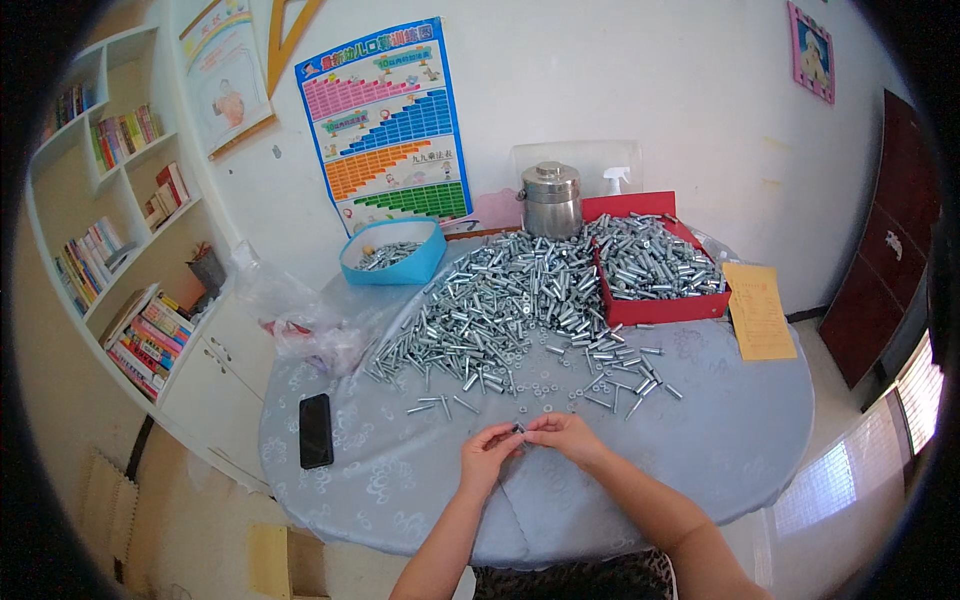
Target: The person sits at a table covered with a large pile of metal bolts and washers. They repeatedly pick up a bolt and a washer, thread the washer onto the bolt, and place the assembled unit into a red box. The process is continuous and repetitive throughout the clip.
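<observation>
The table point(390, 515) takes up the middle of the room, oval, under a grey patterned cloth. A white bookcase point(205, 385) stands over to the left, books on its shelves, and a dark red door point(880, 270) is off to the right. On the wall behind hangs a bright poster point(385, 125) with coloured bars in steps.

A great heap point(500, 310) of silvery bolts spreads over the far half of the table. The red box point(665, 308) beside it, on the right, is piled with more, and the blue bin point(415, 266) at the back left holds some too. A crumpled clear bag point(315, 330) lies left of the heap; a steel pot point(552, 207) stands behind it, and a yellow paper point(762, 315) lies right of the red box.

The person's left hand point(486, 452) and right hand point(563, 437) meet above the near part of the cloth, thumbs and fingers of both pinching one small metal piece point(519, 429). I'd call it a bolt, though the fingers cover most of it. A black phone point(316, 430) lies flat, well to the left. Small washers point(545, 388) lie scattered between the hands and the heap.
</observation>
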`<move>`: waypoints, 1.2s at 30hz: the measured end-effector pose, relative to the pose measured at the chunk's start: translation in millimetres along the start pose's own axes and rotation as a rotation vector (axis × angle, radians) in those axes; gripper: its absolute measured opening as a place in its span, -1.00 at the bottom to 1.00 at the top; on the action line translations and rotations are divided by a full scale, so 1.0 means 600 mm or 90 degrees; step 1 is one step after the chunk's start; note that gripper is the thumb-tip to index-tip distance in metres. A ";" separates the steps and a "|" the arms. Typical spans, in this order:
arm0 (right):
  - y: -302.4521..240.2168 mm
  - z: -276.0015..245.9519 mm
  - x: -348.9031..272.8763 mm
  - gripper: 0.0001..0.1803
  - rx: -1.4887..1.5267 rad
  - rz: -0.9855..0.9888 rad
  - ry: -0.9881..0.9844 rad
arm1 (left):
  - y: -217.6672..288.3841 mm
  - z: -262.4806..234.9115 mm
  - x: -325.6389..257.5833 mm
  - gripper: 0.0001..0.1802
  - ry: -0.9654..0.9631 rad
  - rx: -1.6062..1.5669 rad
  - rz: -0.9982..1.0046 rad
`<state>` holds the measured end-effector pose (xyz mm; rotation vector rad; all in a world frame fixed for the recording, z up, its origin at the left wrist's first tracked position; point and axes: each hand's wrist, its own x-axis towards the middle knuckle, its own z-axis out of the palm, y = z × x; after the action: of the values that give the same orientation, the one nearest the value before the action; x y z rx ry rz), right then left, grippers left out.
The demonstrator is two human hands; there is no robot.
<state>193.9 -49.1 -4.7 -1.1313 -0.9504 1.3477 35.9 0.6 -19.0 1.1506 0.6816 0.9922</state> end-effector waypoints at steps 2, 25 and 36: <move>0.005 -0.004 0.000 -0.80 -0.044 -0.035 0.036 | 0.007 0.006 -0.005 -0.77 0.000 -0.009 0.006; -0.015 0.017 -0.013 -0.62 0.083 -0.219 0.143 | 0.010 -0.003 -0.001 -0.79 -0.010 -0.141 -0.110; 0.000 0.022 -0.011 -0.63 0.095 -0.229 0.139 | 0.008 -0.011 0.004 -0.88 0.035 -0.245 -0.125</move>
<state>180.6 -54.9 -1.0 -0.9209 -0.8308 0.9660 30.1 5.7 -16.4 0.7086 0.6026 0.9407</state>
